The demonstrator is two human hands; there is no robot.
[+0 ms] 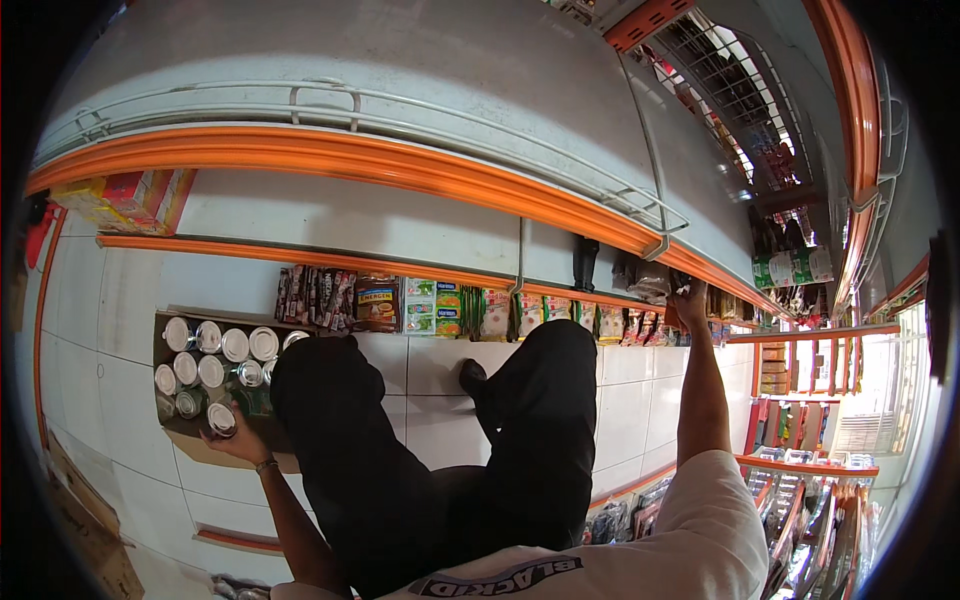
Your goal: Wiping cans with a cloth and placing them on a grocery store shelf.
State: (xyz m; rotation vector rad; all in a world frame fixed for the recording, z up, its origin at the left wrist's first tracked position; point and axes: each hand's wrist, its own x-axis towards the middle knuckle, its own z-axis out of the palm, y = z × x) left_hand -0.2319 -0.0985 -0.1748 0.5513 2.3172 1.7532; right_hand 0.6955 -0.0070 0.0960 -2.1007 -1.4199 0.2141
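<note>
My left hand [241, 444] grips a metal can with a pale lid [221, 420] at the near side of an open cardboard box [196, 448]. Several more lidded cans [212, 370] stand upright in that box, on the floor left of my knees. Far to the right, my right hand [688, 306] reaches in at a lower shelf, beside dark plastic-wrapped packs [649, 281]. Its fingers are small and shadowed, so whether it holds a pack or rests on the shelf edge is not visible.
An orange-edged shelf with a wire rail [465, 124] spans the space before me. Below it run sachet packs [433, 306]; red and yellow cartons [135, 199] sit at the left. My bent knees [544, 390] rise above the tiled floor [442, 367]. Cardboard [90, 525] lies lower left.
</note>
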